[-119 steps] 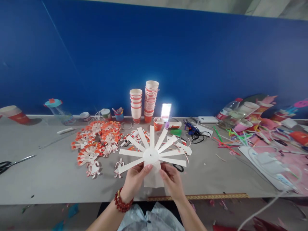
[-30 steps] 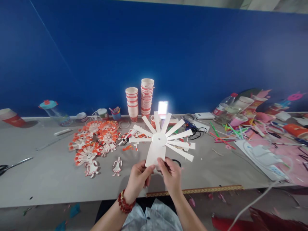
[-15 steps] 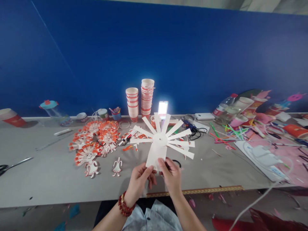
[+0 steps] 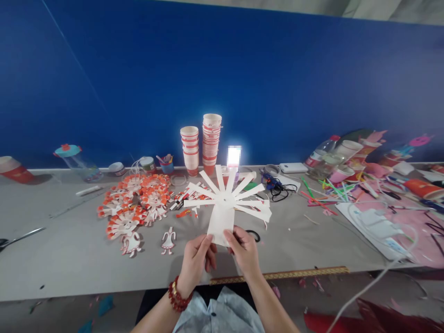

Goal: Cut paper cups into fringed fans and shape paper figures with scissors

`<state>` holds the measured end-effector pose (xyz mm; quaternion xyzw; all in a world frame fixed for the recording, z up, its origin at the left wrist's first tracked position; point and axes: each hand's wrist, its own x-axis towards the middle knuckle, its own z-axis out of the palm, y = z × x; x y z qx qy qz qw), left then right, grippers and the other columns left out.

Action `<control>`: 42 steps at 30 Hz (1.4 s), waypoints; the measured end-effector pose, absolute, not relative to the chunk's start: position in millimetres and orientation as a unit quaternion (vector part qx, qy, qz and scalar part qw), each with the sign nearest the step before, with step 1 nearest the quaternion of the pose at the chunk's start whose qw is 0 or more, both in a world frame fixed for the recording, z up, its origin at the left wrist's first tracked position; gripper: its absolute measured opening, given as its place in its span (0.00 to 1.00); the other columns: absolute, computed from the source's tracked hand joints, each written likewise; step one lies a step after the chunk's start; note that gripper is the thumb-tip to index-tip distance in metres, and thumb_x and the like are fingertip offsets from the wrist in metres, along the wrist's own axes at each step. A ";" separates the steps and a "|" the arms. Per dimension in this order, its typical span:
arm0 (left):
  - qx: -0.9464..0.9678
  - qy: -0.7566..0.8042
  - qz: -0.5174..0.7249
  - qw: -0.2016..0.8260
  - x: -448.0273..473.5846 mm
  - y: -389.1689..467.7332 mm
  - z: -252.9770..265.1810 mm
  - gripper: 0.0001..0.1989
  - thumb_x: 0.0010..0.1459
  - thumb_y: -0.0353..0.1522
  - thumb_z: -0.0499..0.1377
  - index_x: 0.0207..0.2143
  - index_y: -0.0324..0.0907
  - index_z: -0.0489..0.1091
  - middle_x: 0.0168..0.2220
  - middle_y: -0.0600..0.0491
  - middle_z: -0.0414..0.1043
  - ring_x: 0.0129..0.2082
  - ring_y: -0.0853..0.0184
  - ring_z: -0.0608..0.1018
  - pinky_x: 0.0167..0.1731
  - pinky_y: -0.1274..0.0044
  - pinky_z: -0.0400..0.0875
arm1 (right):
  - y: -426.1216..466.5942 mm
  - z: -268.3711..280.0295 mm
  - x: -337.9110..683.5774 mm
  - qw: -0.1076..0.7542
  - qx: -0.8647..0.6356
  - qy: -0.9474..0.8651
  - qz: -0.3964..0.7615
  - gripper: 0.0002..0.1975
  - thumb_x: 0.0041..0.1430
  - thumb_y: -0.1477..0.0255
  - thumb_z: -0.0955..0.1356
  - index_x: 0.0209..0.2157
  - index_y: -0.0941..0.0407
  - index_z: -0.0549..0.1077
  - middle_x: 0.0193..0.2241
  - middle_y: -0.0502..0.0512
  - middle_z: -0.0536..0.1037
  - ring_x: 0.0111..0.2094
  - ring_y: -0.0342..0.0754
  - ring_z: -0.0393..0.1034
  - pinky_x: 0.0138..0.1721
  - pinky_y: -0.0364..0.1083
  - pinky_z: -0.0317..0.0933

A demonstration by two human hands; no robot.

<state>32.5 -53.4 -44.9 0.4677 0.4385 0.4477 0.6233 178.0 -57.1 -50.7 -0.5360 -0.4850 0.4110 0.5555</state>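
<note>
Between my hands is a cut paper cup (image 4: 222,217), white side up, its wall slit into strips that fan out from the round base, with one wide panel left toward me. My left hand (image 4: 197,256) pinches the lower left corner of that panel. On its lower right side, my right hand (image 4: 244,247) grips with the thumb on top and the fingers underneath. A small paper doll body (image 4: 169,240) with a red-outlined dress lies on the table left of my hands. Beyond it is a pile of orange-tipped paper dolls (image 4: 138,199).
Two stacks of paper cups (image 4: 211,143) stand against the blue wall. Scissors (image 4: 24,236) lie at the far left, a marker (image 4: 88,190) behind them. Coloured sticks (image 4: 319,199), a plastic bottle (image 4: 321,155) and a white power strip (image 4: 378,226) with a cable crowd the right side.
Both hands have shifted slightly left with the cut cup, and its right-hand strips now sit closer together. The grip looks the same.
</note>
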 end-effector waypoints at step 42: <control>0.443 0.453 0.544 0.551 31.6 -40.3 -46.3 0.15 0.53 0.41 0.64 0.37 0.39 0.78 0.41 0.44 0.79 0.46 0.54 0.77 0.51 0.66 0.67 | -56.4 -46.5 166.1 0.636 -0.437 -0.310 0.556 0.18 0.42 0.63 0.79 0.36 0.57 0.82 0.36 0.59 0.84 0.39 0.59 0.77 0.48 0.57 0.66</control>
